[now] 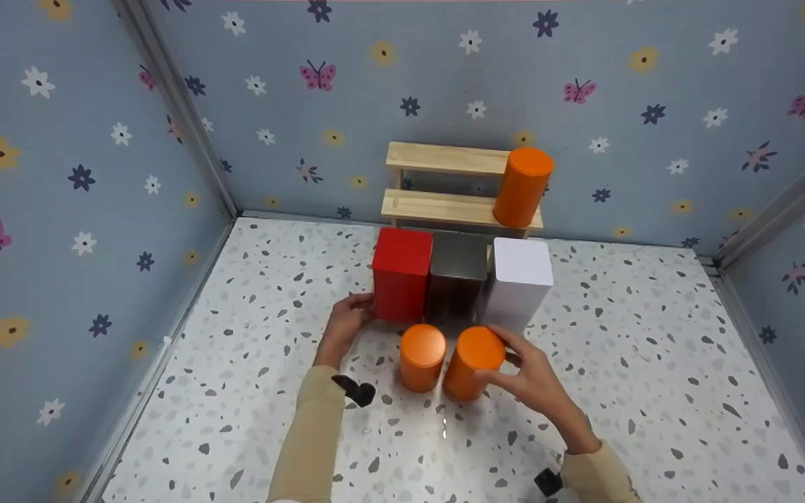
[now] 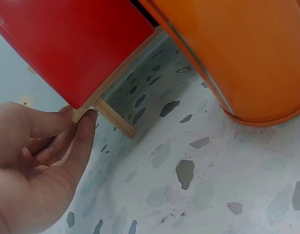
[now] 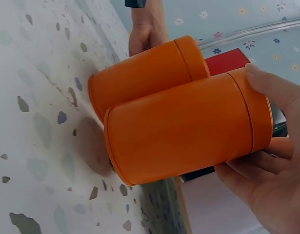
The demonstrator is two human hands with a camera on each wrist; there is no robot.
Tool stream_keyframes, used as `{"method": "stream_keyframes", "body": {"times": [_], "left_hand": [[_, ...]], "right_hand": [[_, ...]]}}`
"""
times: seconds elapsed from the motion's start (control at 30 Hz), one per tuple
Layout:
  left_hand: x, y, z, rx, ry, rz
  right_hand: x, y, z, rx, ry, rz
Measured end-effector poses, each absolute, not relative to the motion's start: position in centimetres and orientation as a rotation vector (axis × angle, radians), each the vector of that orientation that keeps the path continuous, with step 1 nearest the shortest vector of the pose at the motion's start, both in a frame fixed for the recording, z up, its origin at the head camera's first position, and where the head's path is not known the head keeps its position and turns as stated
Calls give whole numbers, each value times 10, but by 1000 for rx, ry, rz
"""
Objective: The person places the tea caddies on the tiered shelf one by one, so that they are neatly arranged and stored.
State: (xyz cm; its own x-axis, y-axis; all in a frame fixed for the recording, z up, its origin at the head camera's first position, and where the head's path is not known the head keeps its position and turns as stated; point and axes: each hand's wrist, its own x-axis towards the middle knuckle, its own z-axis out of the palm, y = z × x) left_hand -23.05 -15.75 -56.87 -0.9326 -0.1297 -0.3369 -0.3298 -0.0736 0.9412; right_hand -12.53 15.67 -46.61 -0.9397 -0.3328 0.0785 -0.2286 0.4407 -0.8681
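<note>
My left hand (image 1: 344,327) is at the left side of the red box (image 1: 402,276). In the left wrist view, its thumb and fingers pinch the end of a wooden shelf board (image 2: 84,108) under that box. With thumb and fingers around its upper part, my right hand (image 1: 532,374) holds an orange canister (image 3: 184,129). A second orange canister (image 1: 422,356) stands upright just left of it. A black box (image 1: 457,276) and a white box (image 1: 518,283) stand beside the red one in a row.
The stepped wooden shelf (image 1: 444,202) stands against the patterned back wall (image 1: 444,63). A third orange canister (image 1: 523,187) sits at the right end of its upper part. Speckled white table surface (image 1: 249,293) spreads around, bounded by side walls.
</note>
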Motion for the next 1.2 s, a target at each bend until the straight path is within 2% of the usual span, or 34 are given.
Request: {"method": "stream_keyframes", "body": {"times": [0.63, 0.9, 1.2], "left_hand": [[-230, -158, -569, -510, 2073, 2115], [-231, -157, -570, -516, 2076, 2122], [-230, -158, -564, -526, 2076, 2083]], "right_hand": [[-129, 169, -407, -701, 2622, -1469], [-143, 178, -402, -784, 2642, -1462], [-154, 179, -378, -865, 2695, -1463]]}}
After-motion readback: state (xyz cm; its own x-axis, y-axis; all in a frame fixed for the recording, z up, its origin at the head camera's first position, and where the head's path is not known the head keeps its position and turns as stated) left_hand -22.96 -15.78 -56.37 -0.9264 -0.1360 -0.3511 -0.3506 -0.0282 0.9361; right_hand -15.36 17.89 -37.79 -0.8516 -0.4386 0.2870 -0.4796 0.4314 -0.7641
